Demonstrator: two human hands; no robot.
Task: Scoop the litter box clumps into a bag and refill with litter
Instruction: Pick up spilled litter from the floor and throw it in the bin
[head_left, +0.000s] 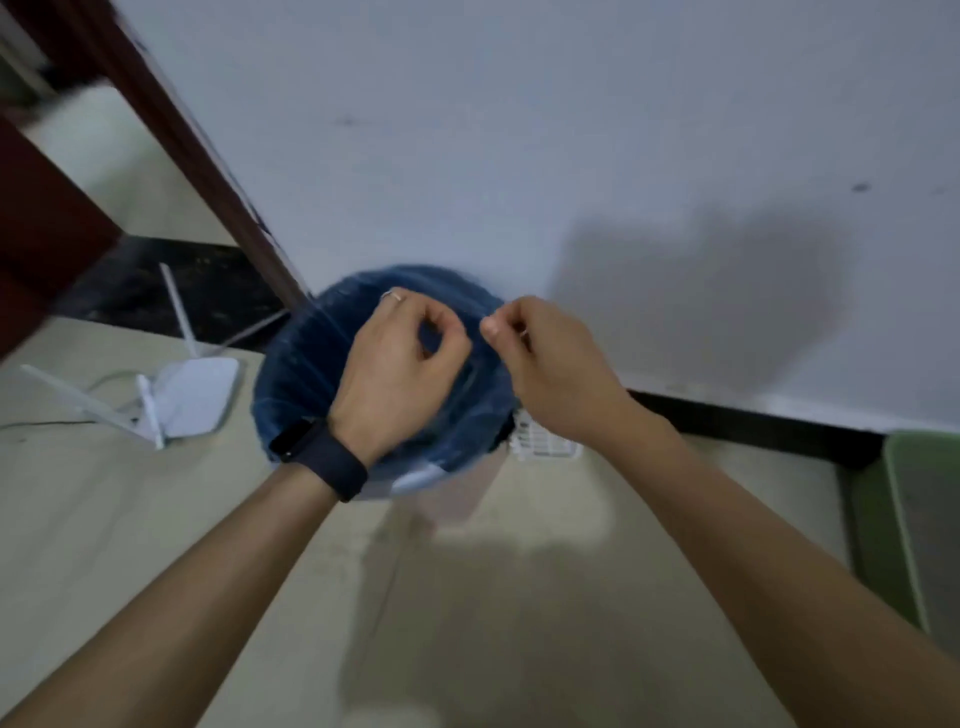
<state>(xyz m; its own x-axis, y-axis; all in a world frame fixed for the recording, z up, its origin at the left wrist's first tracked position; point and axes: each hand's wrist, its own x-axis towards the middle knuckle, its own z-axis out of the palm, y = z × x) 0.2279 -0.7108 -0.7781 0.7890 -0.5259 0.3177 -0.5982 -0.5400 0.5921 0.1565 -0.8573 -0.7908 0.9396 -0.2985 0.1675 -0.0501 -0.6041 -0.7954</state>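
Our left hand (400, 364) and right hand (545, 358) hang right over the blue bag (296, 374), fingers pinched; we cannot tell what they hold; the green box (914, 519) lies off right.

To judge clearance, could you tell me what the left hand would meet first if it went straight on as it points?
Probably the far rim of the blue bag; if the left hand passes above it, the white wall. Depth is unclear.

Head cam — angled fwd/down, close-up
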